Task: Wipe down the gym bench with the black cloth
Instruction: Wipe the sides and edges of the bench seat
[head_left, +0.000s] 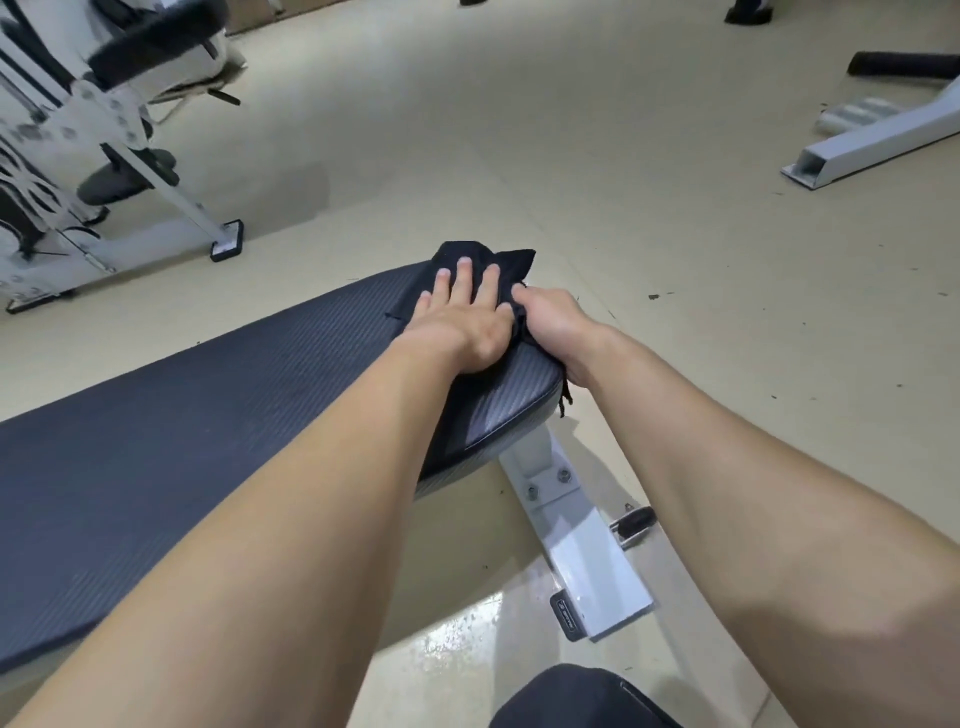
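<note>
The gym bench (182, 431) has a dark ribbed pad that runs from the lower left to the centre of the head view. A black cloth (485, 260) lies over its far end. My left hand (460, 317) rests flat on the cloth with fingers spread, pressing it onto the pad. My right hand (553, 322) grips the cloth's right edge at the pad's rim, its fingers curled under and partly hidden. A thread of the cloth hangs down beside the pad's edge.
The bench's white steel frame (587, 561) with a black foot cap stands on the beige floor below the pad. A white exercise machine (104, 156) fills the upper left. Another white frame leg (872, 140) and a black roller lie at upper right.
</note>
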